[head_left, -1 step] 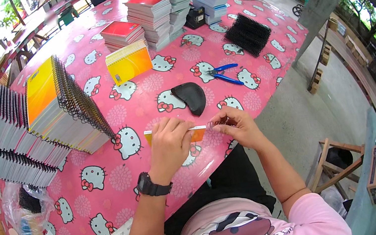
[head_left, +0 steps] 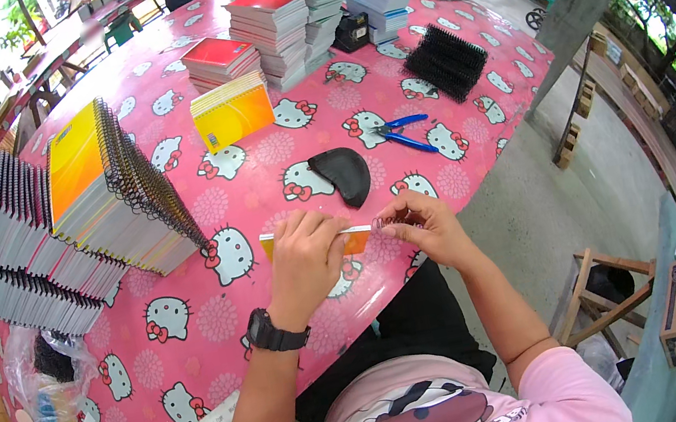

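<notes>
Moved since the earlier frame: no clear shift; both hands and the work they hold match their former positions. Left hand [head_left: 306,248]: fingers curled over a thin, orange-and-yellow paper notebook [head_left: 355,242], gripping it near the front edge of the desk [head_left: 198,213] with pink patterned cover. Right hand [head_left: 427,227]: thumb and forefinger nearly closed, pinching a small, pinkish coil [head_left: 377,224] at the notebook's right end; remaining fingers bent. Beyond the hands: one black, half-round case [head_left: 343,177]; farther right, blue-handled metal pliers [head_left: 407,132], jaws pointing left; behind, black spiral coils [head_left: 446,63], bundled.
</notes>
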Demonstrator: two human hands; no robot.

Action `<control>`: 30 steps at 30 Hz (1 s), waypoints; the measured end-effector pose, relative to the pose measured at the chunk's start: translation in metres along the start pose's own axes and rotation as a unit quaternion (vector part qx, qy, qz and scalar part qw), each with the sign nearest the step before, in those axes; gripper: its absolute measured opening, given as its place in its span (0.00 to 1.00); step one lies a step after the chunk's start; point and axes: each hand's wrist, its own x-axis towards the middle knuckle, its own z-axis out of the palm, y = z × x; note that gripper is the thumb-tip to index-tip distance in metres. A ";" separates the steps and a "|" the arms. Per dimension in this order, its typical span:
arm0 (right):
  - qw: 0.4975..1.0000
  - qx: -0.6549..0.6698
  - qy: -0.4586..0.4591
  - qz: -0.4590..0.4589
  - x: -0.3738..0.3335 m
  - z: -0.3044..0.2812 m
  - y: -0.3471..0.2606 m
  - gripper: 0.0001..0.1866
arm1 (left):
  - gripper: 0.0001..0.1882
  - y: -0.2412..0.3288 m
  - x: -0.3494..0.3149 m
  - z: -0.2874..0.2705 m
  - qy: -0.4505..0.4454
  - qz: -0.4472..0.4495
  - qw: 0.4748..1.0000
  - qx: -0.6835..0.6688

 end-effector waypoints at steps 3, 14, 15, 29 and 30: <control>1.000 -0.012 0.010 -0.019 0.002 0.003 -0.002 0.08 | 0.05 0.000 0.000 -0.002 0.006 0.008 1.000 0.003; 0.993 -0.091 -0.032 -0.068 0.006 0.003 -0.007 0.09 | 0.06 -0.001 -0.002 -0.001 0.011 0.008 1.000 -0.004; 0.991 -0.105 -0.039 -0.069 0.006 0.003 -0.005 0.08 | 0.06 -0.001 -0.002 -0.001 0.010 0.009 1.000 -0.001; 0.971 -0.193 -0.059 -0.127 0.013 0.000 -0.023 0.18 | 0.09 0.006 0.000 -0.002 0.010 -0.001 1.000 0.007; 0.977 -0.168 -0.087 -0.101 0.015 -0.001 -0.020 0.18 | 0.11 0.009 0.001 -0.001 0.015 0.001 1.000 0.004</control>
